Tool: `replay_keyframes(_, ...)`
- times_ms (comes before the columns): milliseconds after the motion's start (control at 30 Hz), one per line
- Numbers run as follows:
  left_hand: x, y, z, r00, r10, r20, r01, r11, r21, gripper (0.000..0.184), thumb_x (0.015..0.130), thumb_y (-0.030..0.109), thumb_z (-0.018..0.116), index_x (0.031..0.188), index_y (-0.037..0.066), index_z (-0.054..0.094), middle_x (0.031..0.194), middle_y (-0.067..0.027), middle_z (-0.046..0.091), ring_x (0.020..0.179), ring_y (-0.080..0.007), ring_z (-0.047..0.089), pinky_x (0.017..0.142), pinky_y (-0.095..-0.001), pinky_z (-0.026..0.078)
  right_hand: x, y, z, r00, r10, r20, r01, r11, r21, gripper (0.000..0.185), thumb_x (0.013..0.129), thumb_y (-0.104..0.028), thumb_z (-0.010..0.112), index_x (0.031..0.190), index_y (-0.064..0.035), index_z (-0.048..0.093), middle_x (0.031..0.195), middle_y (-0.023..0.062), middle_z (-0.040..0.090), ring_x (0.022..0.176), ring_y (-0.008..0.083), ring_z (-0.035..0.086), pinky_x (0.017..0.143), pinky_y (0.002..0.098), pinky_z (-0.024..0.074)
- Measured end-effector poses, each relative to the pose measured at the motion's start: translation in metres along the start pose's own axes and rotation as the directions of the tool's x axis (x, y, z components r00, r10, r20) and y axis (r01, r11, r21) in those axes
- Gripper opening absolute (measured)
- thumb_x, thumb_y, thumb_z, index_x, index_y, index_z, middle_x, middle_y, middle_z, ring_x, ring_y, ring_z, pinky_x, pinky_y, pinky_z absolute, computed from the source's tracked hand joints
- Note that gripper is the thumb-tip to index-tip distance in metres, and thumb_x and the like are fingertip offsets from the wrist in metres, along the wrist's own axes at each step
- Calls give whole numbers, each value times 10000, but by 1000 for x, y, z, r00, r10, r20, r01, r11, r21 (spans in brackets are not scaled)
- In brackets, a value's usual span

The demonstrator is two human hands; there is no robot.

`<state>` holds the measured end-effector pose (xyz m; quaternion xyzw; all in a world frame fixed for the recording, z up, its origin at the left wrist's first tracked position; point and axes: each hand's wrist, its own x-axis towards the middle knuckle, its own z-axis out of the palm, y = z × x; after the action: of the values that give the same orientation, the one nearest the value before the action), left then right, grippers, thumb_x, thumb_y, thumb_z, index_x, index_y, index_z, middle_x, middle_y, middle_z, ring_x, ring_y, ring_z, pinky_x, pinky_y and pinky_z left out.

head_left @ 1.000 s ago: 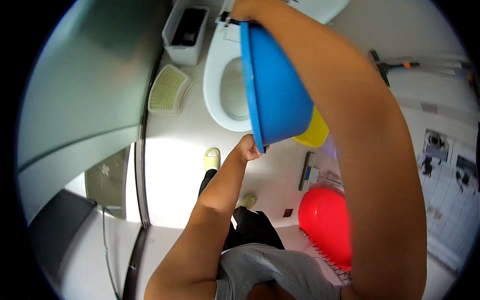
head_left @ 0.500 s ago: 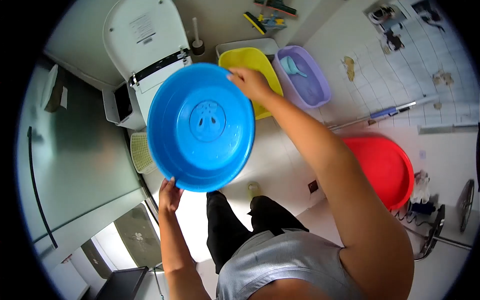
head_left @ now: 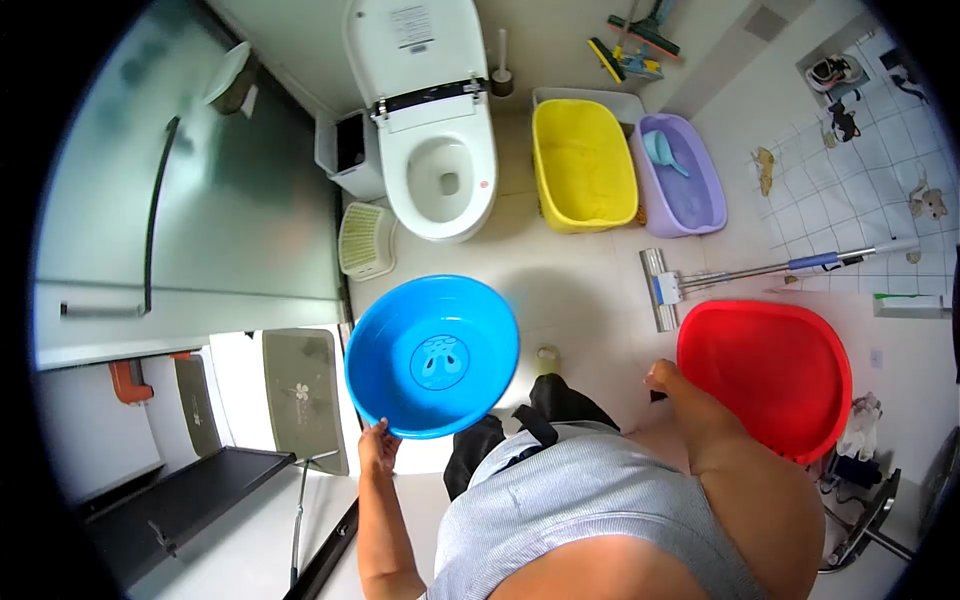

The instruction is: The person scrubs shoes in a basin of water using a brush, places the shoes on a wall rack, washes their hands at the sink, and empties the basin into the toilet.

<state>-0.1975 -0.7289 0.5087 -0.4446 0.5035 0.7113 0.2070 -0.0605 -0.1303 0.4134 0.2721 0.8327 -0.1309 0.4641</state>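
Observation:
A round blue plastic basin (head_left: 440, 310) is held in front of my legs, its inside facing up. A circular mark (head_left: 440, 362) shows on its bottom. My left hand (head_left: 377, 445) grips the basin's near left rim, thumb over the edge. My right hand (head_left: 660, 376) is off the basin and hangs near the left edge of a red basin (head_left: 765, 370), apart from it as far as I can see. That hand is seen nearly end-on, so its fingers are mostly hidden.
A toilet (head_left: 440, 180) with its lid up stands ahead. Right of it are a yellow tub (head_left: 585, 165) and a purple tub (head_left: 690, 195) holding a light-blue scoop (head_left: 662, 150). A mop (head_left: 668, 290) lies across the right side. A pale green stool (head_left: 365, 240) stands by the glass door (head_left: 240, 190).
My right hand has let go of the blue basin and moved right, toward the red one. The basin has come lower and closer to my body, still in my left hand. The view has shifted.

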Motion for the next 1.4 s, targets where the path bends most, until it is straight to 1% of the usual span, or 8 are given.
replay_keyframes(367,32,-15,-251,896,-42,-443,-280,721,-634,176,780,72,578,940,92,506,835,-79,563,627,-201,567,581,-354,540,-57,-370,-38,868,-311,-387,287,950,-122,340,663,-294,569,866,-28,631,919,177,622,872,331,591,737,404,475)
replay_keyframes(667,70,102,-354,808,-119,-576,-381,640,-667,141,794,65,565,870,72,446,680,-64,516,452,-136,472,432,-274,508,-99,-507,-8,866,-483,-131,400,825,-400,225,642,-249,592,727,-41,598,788,173,617,768,342,590,686,406,473)
replay_keyframes(867,110,179,-398,801,-66,-595,-419,647,-637,95,800,66,566,833,85,480,653,-39,532,447,-128,490,417,-262,498,-65,-688,25,416,-899,-135,891,432,-137,131,701,-163,665,770,-67,609,657,71,583,591,179,559,563,316,467)
replay_keyframes(933,114,229,-400,783,-55,-620,-443,649,-618,69,809,70,563,831,96,503,666,-28,553,468,-127,520,420,-260,500,-78,-791,56,523,-838,154,824,543,161,152,790,-209,619,722,-75,601,609,10,554,536,78,505,474,240,413)
replay_keyframes(967,119,240,-413,790,-28,-613,-447,657,-606,64,810,72,563,831,96,508,676,-29,561,477,-127,527,423,-258,502,-104,-847,59,531,-773,346,841,532,-101,240,814,-267,596,670,-76,580,587,2,534,501,77,463,440,242,351)
replay_keyframes(1033,131,252,-433,808,6,-589,-446,659,-605,54,812,75,565,830,98,519,694,-30,577,495,-127,542,428,-255,504,-123,-924,92,438,-755,488,688,631,359,282,859,-290,537,686,-74,592,649,42,581,561,125,542,490,263,426)
replay_keyframes(1167,140,323,-464,812,101,-575,-481,674,-560,41,826,65,559,825,79,520,717,-37,588,521,-123,561,468,-250,517,-200,-1058,108,654,-585,480,162,728,667,515,820,-352,603,1070,59,422,1016,167,521,899,238,580,766,343,532)
replay_keyframes(1400,238,456,-554,840,235,-489,-476,751,-457,61,825,57,566,804,84,515,702,-38,576,557,-118,564,509,-252,517,-163,-1228,141,733,-525,433,-25,615,788,210,831,-206,601,927,-60,485,778,85,559,670,171,576,600,284,530)
